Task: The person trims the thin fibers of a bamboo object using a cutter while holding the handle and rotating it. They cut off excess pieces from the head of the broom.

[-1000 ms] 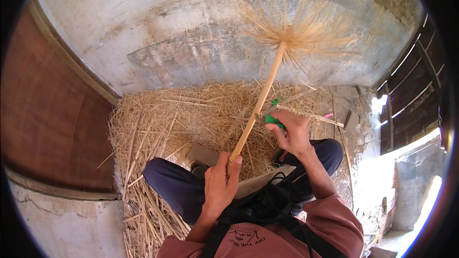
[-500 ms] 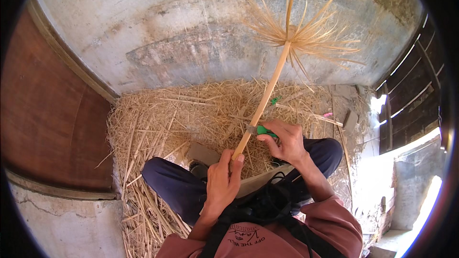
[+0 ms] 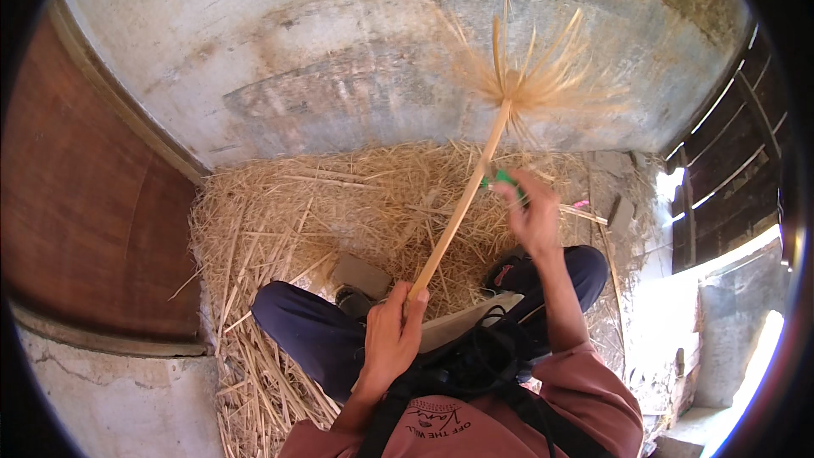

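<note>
A long pale bamboo strip [image 3: 458, 219] slants from between my knees up toward the wall. Thin curled shavings [image 3: 543, 89] fan out around its far end, blurred by motion. My left hand [image 3: 393, 331] is closed round the strip's near end. My right hand [image 3: 536, 214], a little smeared, grips a small knife with a green handle [image 3: 507, 178] against the strip, well beyond my left hand. The blade itself is hard to make out here.
Straw-like shavings [image 3: 314, 195] cover the ground around my crossed legs. A flat stone [image 3: 360, 274] lies in front of my left shin, and a block [image 3: 621, 214] stands at the right. A stained wall [image 3: 339, 51] rises ahead; a brown door panel [image 3: 93, 203] is at the left.
My right hand has slid the knife away from me along the strip, toward the shavings. The strip's far end has dipped slightly nearer, and its shavings shake. My left hand keeps its grip.
</note>
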{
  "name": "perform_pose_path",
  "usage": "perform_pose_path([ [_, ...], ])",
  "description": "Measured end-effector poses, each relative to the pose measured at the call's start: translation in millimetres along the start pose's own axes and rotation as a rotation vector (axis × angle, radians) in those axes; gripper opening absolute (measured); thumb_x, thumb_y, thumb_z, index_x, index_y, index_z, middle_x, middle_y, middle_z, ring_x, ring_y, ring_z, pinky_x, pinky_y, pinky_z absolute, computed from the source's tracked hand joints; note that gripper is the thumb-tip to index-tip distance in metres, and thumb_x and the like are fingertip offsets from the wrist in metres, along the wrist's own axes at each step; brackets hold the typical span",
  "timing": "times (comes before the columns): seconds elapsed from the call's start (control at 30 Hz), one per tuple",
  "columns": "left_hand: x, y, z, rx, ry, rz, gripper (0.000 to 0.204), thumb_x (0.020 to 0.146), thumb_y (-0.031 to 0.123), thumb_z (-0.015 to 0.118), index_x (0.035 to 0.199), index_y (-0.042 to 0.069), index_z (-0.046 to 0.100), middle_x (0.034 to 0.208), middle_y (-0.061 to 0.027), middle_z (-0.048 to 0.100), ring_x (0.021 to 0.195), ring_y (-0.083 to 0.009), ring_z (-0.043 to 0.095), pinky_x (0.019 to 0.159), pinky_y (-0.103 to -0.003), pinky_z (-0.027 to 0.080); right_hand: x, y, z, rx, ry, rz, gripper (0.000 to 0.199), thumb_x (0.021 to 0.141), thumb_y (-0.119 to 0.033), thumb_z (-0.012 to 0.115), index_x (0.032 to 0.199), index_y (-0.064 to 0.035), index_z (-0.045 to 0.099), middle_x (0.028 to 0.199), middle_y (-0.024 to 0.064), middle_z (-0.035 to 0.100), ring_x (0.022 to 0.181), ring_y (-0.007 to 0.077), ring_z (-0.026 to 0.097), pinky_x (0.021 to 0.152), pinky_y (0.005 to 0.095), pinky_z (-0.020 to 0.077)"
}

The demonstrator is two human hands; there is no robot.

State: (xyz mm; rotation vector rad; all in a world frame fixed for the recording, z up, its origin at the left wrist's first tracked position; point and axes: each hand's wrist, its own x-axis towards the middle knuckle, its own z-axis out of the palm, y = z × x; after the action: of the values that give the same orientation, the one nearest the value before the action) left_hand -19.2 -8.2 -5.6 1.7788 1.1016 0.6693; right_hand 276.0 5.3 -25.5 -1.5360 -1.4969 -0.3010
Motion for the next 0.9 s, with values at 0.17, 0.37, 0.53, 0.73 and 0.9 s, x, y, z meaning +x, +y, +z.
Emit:
perform_pose_path([
  [0.17, -14.8, -12.9, 3.5, -0.05, -0.018, -0.044, 0.029, 0.114, 0.026, 0.061, 0.103, -0.001, 0.062, 0.063, -0.0082, 0.045, 0.057, -0.0134, 0.042, 0.055, -0.038, 0.035, 9.1, 18.4, -5.2, 0.07, -0.006, 0.126, 0.021, 0.103, -0.022, 0.078, 0.109, -0.0024, 0.079, 0.085, 0.0129, 0.077, 0.066, 0.0286, 0.069, 0.063, 0.0357, 0.053],
  [0.37, -11.8, -11.8, 1.6, -0.05, -0.06, -0.041, 0.029, 0.114, 0.026, 0.062, 0.102, -0.001, 0.062, 0.063, -0.0091, 0.048, 0.055, -0.0142, 0.045, 0.054, -0.037, 0.035, 1.0, 22.0, -0.2, 0.156, 0.025, 0.144, 0.023, 0.102, -0.022, 0.079, 0.113, -0.0018, 0.078, 0.09, 0.0144, 0.077, 0.065, 0.0245, 0.069, 0.062, 0.0359, 0.0531],
  [0.53, -8.5, -13.9, 5.6, 0.028, 0.0, 0.03, 0.03, 0.114, 0.026, 0.062, 0.101, -0.001, 0.062, 0.061, -0.0118, 0.051, 0.05, -0.0195, 0.049, 0.052, -0.039, 0.038, -1.6, 11.0, -3.6, 0.138, -0.084, 0.131, 0.023, 0.102, -0.021, 0.08, 0.113, -0.0011, 0.078, 0.093, 0.0149, 0.079, 0.065, 0.0231, 0.07, 0.06, 0.0347, 0.0536],
  [0.73, -12.0, -12.6, 5.3, 0.073, 0.012, 0.05, 0.034, 0.115, 0.028, 0.06, 0.097, -0.001, 0.059, 0.06, -0.0164, 0.051, 0.048, -0.029, 0.052, 0.052, -0.043, 0.039, 3.8, 38.5, -3.4, 0.174, -0.053, 0.071, 0.022, 0.1, -0.019, 0.081, 0.113, -0.0015, 0.079, 0.089, 0.0154, 0.078, 0.067, 0.0245, 0.071, 0.062, 0.0366, 0.0543],
  [0.9, -16.7, -13.7, 0.2, 0.076, -0.04, -0.031, 0.037, 0.115, 0.03, 0.059, 0.097, -0.002, 0.058, 0.061, -0.0168, 0.049, 0.05, -0.0274, 0.05, 0.054, -0.043, 0.039, 9.4, 46.4, -6.4, 0.095, -0.032, 0.137, 0.022, 0.1, -0.021, 0.08, 0.112, -0.0024, 0.079, 0.085, 0.0162, 0.076, 0.066, 0.0259, 0.069, 0.063, 0.0376, 0.0533],
])
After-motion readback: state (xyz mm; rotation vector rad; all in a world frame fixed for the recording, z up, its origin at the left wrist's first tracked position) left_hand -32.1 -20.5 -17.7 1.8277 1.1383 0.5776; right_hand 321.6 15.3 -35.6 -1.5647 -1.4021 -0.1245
